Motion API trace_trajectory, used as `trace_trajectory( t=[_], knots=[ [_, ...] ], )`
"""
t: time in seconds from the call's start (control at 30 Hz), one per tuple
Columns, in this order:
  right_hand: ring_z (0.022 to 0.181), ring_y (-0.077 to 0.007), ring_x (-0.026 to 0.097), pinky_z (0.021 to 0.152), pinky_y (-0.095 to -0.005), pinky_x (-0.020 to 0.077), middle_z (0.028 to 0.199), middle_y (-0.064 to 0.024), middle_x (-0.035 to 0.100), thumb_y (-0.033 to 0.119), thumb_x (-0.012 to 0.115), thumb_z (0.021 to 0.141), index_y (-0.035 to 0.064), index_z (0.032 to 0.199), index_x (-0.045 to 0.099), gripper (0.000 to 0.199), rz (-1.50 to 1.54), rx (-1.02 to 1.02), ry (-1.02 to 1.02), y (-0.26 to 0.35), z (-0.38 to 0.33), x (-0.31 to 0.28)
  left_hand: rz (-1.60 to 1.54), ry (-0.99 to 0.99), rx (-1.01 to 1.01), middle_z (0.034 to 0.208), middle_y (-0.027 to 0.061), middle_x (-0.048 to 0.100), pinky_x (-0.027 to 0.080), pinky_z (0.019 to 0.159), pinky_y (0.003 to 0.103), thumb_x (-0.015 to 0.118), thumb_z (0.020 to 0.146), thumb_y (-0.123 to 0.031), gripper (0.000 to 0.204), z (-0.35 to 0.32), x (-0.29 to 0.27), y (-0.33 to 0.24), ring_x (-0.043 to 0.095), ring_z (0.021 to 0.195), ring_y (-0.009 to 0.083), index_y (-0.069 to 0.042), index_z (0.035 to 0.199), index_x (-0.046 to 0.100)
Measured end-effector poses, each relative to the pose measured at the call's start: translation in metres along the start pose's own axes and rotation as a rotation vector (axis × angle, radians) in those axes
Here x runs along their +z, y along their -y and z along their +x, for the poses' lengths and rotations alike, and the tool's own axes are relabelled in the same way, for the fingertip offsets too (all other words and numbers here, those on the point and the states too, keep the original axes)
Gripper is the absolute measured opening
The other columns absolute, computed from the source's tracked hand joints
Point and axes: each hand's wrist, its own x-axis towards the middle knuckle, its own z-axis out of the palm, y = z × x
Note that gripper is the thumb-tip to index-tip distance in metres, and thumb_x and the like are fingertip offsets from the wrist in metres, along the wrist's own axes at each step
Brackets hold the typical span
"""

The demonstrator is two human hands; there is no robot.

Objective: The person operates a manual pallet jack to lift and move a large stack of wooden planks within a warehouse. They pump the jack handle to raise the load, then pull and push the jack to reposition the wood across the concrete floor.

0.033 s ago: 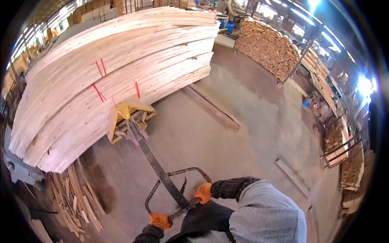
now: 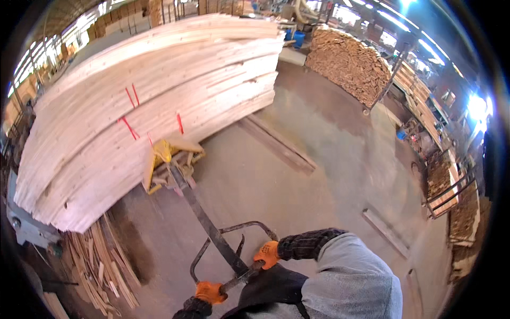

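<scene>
Orange-gloved, my left hand point(image 2: 211, 292) is closed around the near left end of the pallet jack's handle bar point(image 2: 234, 283). Close to my body, my right hand point(image 2: 268, 254) grips the same bar at its right end. From there a dark steel shaft point(image 2: 204, 219) runs forward to the yellow pallet jack head point(image 2: 162, 154). That head sits against a tall stack of pale planks point(image 2: 159, 95), which carries several red marks on its side. The jack's forks are hidden by the stack. A bent metal loop point(image 2: 248, 224) crosses the shaft ahead of my hands.
Loose wood strips point(image 2: 101, 266) lie on the floor to the left, beside a grey machine point(image 2: 29, 212). A long timber point(image 2: 279, 142) lies beyond the jack. Another beam point(image 2: 385, 232) rests on the right. Farther back stands a big pile of short wood pieces point(image 2: 348, 64).
The view has shifted very slightly, so the plank stack appears a little lower. Both hands keep their hold on the handle bar.
</scene>
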Motion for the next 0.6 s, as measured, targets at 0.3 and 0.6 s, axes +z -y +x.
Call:
trace_trajectory(
  t=[0.3, 0.6],
  knots=[
    [0.072, -0.0348, 0.066, 0.061, -0.0425, 0.0505, 0.086, -0.0118, 0.069, 0.039, 0.069, 0.082, 0.0193, 0.118, 0.063, 0.041, -0.126, -0.355, -0.322, 0.041, -0.053, -0.322, 0.146, -0.316, 0.207, 0.066, 0.0163, 0.061, 0.049, 0.059, 0.041, 0.072, 0.076, -0.044, 0.046, -0.078, -0.265, -0.113, 0.062, 0.062, 0.0321, -0.003, 0.098, 0.074],
    [0.074, -0.0356, 0.066, 0.063, -0.0457, 0.0520, 0.086, -0.0129, 0.069, 0.043, 0.066, 0.086, 0.0152, 0.123, 0.056, 0.048, 0.019, -0.250, -0.108, 0.037, -0.059, -0.185, 0.033, -0.151, 0.269, 0.069, 0.0119, 0.064, 0.052, 0.066, 0.044, 0.069, 0.079, -0.052, 0.058, -0.044, -0.146, -0.068, 0.063, 0.065, 0.0332, -0.007, 0.116, 0.071]
  ],
)
